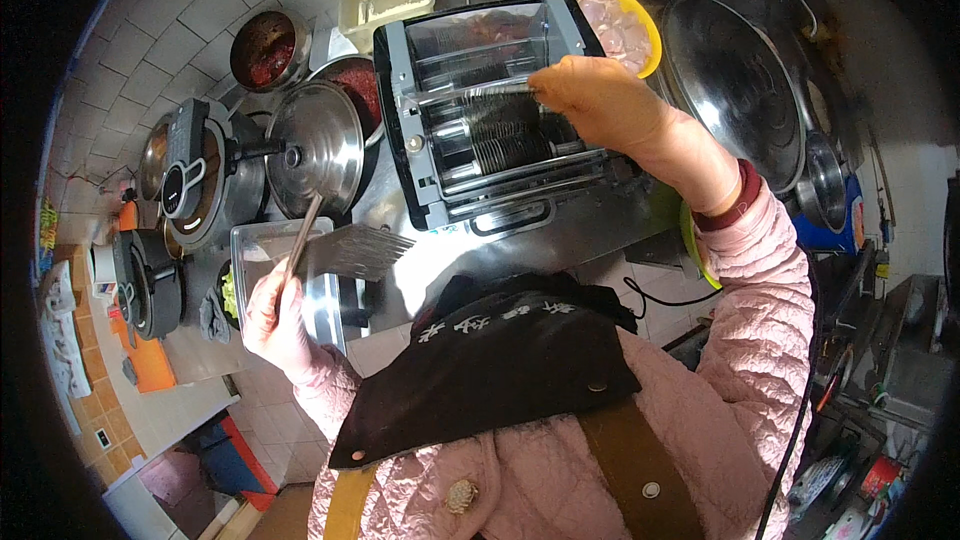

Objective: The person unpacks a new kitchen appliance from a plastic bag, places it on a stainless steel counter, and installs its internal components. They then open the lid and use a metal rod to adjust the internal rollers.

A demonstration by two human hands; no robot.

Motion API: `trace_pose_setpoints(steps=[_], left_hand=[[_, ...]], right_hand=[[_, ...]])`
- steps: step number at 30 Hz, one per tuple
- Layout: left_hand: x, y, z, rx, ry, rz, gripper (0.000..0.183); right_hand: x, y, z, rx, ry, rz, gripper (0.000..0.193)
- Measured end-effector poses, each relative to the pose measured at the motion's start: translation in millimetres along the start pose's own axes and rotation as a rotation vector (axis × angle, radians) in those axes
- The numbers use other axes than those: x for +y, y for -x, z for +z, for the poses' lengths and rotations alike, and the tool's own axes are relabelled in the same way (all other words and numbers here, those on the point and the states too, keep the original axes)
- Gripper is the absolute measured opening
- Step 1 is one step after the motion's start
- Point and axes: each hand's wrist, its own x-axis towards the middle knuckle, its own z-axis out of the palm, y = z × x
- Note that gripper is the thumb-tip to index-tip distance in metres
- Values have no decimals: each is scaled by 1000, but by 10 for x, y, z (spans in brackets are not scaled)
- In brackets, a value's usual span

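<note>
Right hand [600,100] reaching into the open top of the meat slicer [490,125], fingers curled down onto the row of round blades [505,135], apparently pressing or feeling along them; grip closed loosely around something there, though exactly what cannot be told from this angle. Left hand [275,315] clamped on a pair of chopsticks [303,235] together with a metal comb-like guard [360,252], teeth pointing rightward, held low and away from the machine, probably to keep it clear while the other hand works. Slicer sitting on the steel table [600,225], clear lid tipped back, so the blade roller lies exposed. Yellow bowl of pale raw meat [620,25] just behind the slicer, within easy reach for feeding. Clear rectangular container [265,240] under the left hand, near the slicer's front, seemingly set to catch what comes out. Further left, a steel pot lid [315,145] resting over a pan, a bowl of red sauce [265,48], and a dark cooker [190,175]. Large steel lid [735,85] to the right, well apart from both hands.
</note>
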Motion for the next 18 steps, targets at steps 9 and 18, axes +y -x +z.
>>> trace_pose_setpoints(steps=[9,18], left_hand=[[-4,-12,68,8,24,-3,22],[-81,-18,46,13,-9,8,25]], right_hand=[[-125,-63,-25,-310,-16,18,11],[-82,81,-171,-287,-112,70,12]])
